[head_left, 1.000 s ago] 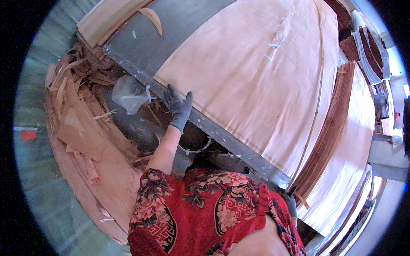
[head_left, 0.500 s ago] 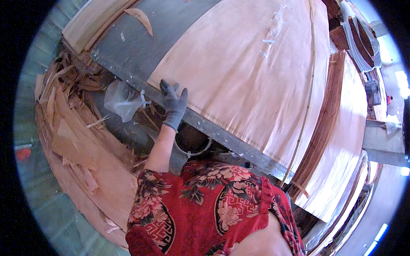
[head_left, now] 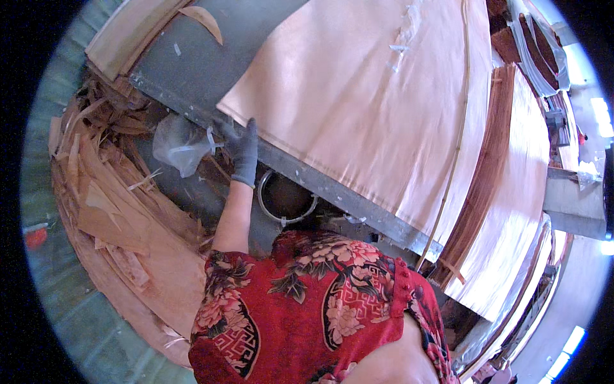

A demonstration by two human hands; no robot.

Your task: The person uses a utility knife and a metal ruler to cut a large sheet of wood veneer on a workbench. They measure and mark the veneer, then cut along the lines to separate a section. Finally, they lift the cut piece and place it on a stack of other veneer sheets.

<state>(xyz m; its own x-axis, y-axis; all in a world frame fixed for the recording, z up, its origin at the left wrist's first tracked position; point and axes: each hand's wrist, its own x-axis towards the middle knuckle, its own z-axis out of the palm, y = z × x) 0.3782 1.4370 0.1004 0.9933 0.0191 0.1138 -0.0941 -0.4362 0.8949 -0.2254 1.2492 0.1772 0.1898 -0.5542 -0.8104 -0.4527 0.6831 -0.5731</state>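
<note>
My left hand (head_left: 240, 150), in a grey glove, is at the front left corner of a large pale wood veneer sheet (head_left: 358, 109). Its thumb and fingers are spread apart at the sheet's near edge; the fingertips look dim against the grey table edge, and whether they touch the underside I cannot tell. The sheet lies over a grey tabletop (head_left: 211, 64), its left side curving slightly up. White tape strips run along a seam in the sheet. My right hand is out of the picture.
A thin stick (head_left: 457, 150) lies lengthwise over the sheet. Stacked veneer (head_left: 511, 211) stands at the right. Scrap veneer (head_left: 115, 224) piles up at the left. Beneath the table edge are a clear plastic bag (head_left: 176, 146) and a round rim (head_left: 284, 221). A curved offcut (head_left: 204, 24) lies on the tabletop.
My left hand has slid left and off the top of the sheet to its corner edge. The sheet's left side now bows upward, and its corner sits slightly farther left.
</note>
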